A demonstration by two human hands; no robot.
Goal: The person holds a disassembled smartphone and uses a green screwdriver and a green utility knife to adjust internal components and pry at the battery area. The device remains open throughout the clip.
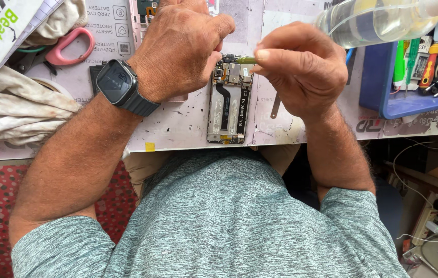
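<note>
Our right hand pinches a thin green tool, its tip on the opened phone lying on the counter. Our left hand rests curled against the phone's upper left edge, gripping nothing we can see.

The left hand covered the upper left part of the opened phone, and its fingers were hidden under its back. The tip of the green tool was too small to tell. The clear bottle was cut by the top edge.
</note>
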